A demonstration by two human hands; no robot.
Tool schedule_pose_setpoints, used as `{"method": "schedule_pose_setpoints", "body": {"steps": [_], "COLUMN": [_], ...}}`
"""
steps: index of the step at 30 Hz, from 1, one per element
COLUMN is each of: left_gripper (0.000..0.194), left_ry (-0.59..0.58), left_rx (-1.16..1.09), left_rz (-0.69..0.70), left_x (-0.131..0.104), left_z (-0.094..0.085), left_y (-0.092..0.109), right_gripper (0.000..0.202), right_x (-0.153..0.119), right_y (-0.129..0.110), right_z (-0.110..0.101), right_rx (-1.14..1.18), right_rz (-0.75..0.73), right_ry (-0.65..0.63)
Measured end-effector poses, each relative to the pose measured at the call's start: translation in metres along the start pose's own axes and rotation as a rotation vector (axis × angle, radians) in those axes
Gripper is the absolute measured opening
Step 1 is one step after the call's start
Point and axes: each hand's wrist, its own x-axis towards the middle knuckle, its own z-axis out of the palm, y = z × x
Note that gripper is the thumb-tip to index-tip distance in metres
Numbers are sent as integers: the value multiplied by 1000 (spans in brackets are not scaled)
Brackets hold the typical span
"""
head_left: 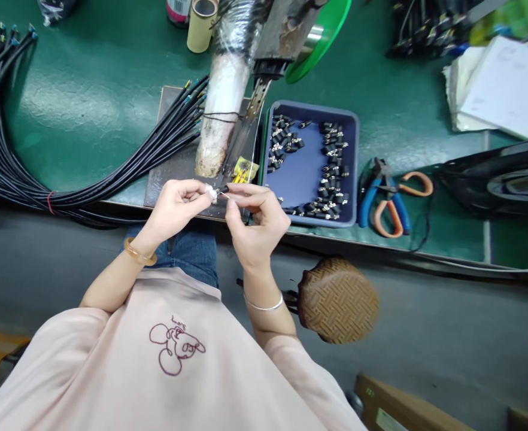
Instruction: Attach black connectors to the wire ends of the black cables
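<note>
Left hand [181, 205] and right hand [260, 220] pinch close together.

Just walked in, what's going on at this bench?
Someone's left hand and right hand meet at the bench edge, fingertips together at a small dark part, near what looks like a soldering iron. Something white at the left fingertips is too small to identify. Black cables lie left, a blue tray of small connectors right.

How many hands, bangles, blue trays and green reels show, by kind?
Left hand and right hand: 2 hands
Tan bangle and silver bangle: 2 bangles
Blue tray: 1
Green reel: 1
Total: 6
</note>
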Motion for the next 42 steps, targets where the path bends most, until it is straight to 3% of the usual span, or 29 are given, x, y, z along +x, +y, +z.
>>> {"method": "schedule_pose_setpoints", "body": {"steps": [23,42], "left_gripper": [23,25], "left_ry": [-50,-42], "left_rx": [-123,37], "left_rz": [-83,-36], "left_x": [2,-4], "left_z": [-5,-1], "left_y": [4,5], "right_gripper": [14,15], "right_x": [6,5], "right_y": [-12,-10], "right_z": [-5,-4], "right_rx": [-121,-157], "right_rz": [-137,-141], "right_ry": [-61,-53]}}
